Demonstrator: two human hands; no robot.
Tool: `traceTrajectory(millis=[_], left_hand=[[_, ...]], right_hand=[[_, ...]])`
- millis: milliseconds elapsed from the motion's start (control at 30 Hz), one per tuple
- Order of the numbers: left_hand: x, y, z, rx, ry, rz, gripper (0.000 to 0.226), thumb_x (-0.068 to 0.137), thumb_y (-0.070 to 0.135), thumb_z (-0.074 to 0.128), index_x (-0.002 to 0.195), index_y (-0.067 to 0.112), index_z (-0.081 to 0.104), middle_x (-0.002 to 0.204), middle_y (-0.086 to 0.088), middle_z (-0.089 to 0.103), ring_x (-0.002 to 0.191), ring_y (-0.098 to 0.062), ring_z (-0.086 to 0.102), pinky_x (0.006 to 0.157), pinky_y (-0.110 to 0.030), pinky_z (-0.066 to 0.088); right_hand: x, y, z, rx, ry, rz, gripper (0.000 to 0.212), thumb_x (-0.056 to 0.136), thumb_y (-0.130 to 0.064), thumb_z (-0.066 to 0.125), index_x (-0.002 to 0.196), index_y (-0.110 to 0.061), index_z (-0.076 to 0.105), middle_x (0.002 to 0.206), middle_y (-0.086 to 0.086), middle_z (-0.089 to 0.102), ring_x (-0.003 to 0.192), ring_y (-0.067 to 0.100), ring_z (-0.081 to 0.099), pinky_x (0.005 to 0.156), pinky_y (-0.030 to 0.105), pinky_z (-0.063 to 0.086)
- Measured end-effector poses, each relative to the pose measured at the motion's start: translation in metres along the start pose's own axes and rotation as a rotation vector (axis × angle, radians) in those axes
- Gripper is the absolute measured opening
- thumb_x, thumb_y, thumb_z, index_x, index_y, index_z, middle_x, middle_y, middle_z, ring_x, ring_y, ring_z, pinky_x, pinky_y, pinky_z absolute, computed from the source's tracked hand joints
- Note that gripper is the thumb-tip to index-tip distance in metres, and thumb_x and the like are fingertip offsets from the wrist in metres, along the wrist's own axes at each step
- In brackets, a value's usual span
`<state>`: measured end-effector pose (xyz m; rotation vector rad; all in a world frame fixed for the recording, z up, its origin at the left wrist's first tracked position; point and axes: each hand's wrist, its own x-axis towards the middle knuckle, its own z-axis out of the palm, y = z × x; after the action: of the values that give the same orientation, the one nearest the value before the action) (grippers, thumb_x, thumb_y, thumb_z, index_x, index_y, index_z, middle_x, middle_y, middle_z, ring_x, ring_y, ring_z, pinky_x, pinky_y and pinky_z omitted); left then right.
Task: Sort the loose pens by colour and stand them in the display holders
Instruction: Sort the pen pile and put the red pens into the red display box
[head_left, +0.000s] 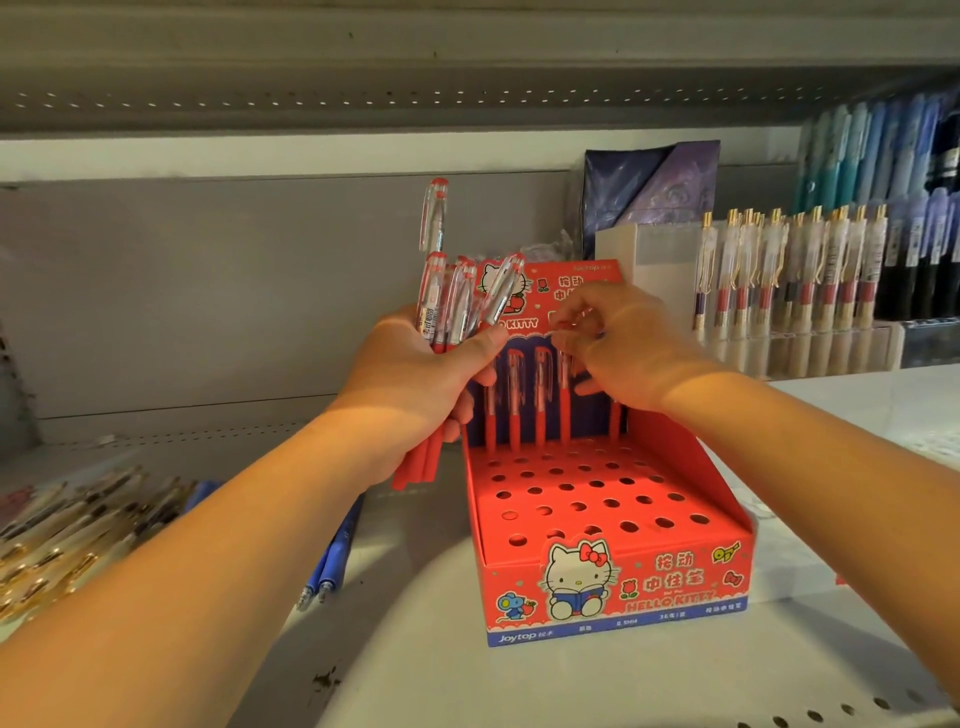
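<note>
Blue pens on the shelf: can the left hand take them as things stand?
Probably not: the left hand is full, gripping a bunch of red pens, though the blue pens lie free beside its forearm.

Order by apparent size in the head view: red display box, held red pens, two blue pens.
Red display box
held red pens
two blue pens, though the left forearm hides part of them

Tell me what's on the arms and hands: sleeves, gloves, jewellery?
Nothing worn shows. The left forearm and right forearm are bare to the frame edge, no sleeves. The left hand and right hand have no gloves, and no ring, watch or bracelet is visible.
</note>
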<state>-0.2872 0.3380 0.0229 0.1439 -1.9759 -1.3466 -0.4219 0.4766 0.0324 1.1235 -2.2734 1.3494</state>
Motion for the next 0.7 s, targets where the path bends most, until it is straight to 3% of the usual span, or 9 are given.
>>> traceTrajectory(millis=[133,300,433,500,600,700], left_hand=[[0.0,0.0,0.001,-0.003,-0.038,0.002,0.013,0.09,0.026,0.07,0.085,0.018,0.062,0.064,0.0,0.07,0.038,-0.013,0.05,0.038,-0.023,0.041],[-0.002,-0.001,0.001,-0.009,-0.083,0.001,0.015,0.09,0.028,0.07,0.084,0.016,0.064,0.067,-0.002,0.071,0.04,-0.014,0.051,0.039,-0.024,0.042],[-0.003,-0.001,0.002,-0.021,-0.092,0.011,0.015,0.09,0.027,0.07,0.083,0.016,0.063,0.065,-0.002,0.069,0.039,-0.014,0.05,0.038,-0.023,0.042],[-0.003,-0.001,0.002,-0.026,-0.096,0.018,0.015,0.09,0.026,0.07,0.084,0.015,0.062,0.065,-0.003,0.069,0.039,-0.014,0.05,0.038,-0.023,0.042],[-0.003,-0.001,0.002,-0.036,-0.104,0.024,0.014,0.09,0.026,0.07,0.085,0.016,0.062,0.065,-0.003,0.07,0.039,-0.015,0.051,0.038,-0.024,0.042],[-0.002,-0.003,0.001,-0.048,-0.121,0.025,0.015,0.091,0.026,0.07,0.083,0.014,0.064,0.065,-0.004,0.069,0.039,-0.016,0.051,0.037,-0.024,0.042]], right_hand=[[-0.001,-0.002,-0.001,0.015,0.02,0.037,0.008,0.094,-0.013,0.064,0.097,-0.02,0.064,0.101,0.007,0.064,0.084,0.023,0.069,0.064,0.037,0.063],[-0.001,-0.008,-0.003,-0.17,0.018,0.024,0.018,0.097,-0.016,0.059,0.111,-0.016,0.07,0.11,0.009,0.069,0.097,0.027,0.067,0.089,0.041,0.057],[-0.009,-0.012,-0.005,-0.463,-0.115,-0.011,0.023,0.098,-0.018,0.053,0.103,-0.016,0.076,0.105,0.007,0.07,0.095,0.024,0.063,0.082,0.029,0.051],[-0.011,-0.012,-0.005,-0.477,-0.111,-0.014,0.025,0.097,-0.014,0.052,0.106,-0.017,0.075,0.107,0.007,0.069,0.096,0.024,0.062,0.079,0.025,0.047],[-0.008,-0.015,-0.005,-0.346,0.02,-0.068,0.032,0.092,-0.008,0.054,0.118,-0.02,0.069,0.114,0.0,0.067,0.103,0.018,0.061,0.088,0.021,0.043],[-0.006,-0.024,-0.003,0.184,0.02,-0.08,0.032,0.087,-0.001,0.058,0.107,-0.024,0.068,0.101,-0.002,0.072,0.096,0.015,0.067,0.094,0.034,0.053]])
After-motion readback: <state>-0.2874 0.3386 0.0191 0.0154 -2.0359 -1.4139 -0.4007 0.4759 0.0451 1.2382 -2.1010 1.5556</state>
